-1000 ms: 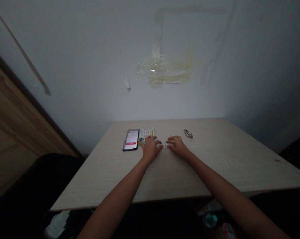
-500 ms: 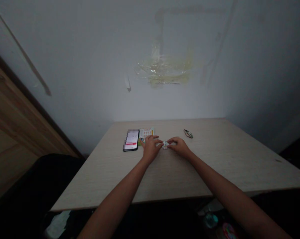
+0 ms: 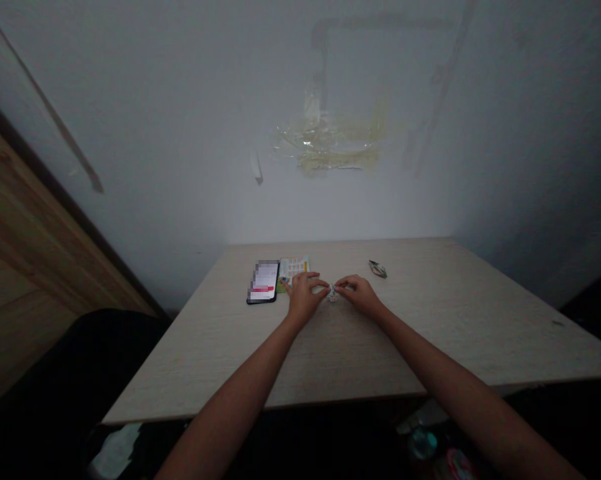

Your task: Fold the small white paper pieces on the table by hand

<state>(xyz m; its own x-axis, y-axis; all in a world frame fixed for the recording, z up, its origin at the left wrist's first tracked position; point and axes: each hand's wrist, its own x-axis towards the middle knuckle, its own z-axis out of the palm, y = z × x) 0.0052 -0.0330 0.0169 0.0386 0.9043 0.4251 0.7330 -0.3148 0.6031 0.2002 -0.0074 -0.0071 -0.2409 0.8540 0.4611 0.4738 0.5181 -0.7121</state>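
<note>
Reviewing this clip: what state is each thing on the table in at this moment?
Smartphone: face up, screen lit.
Printed leaflet: lying flat beside the smartphone.
Small white folded item: pinched between both hands.
Left hand: fingertips at the small white folded item.
Right hand: fingertips at the item too.
Silvery wrapper: lying apart from the hands.

Wide tabletop (image 3: 460, 320) right of right hand (image 3: 360, 297); phone (image 3: 263, 282), leaflet (image 3: 293, 268) block left hand (image 3: 303, 299).

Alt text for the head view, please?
The bare left hand and right hand pinch a small whitish crumpled object over a pale wood-grain table; a black smartphone and colourful printed leaflet lie to the left.
</note>
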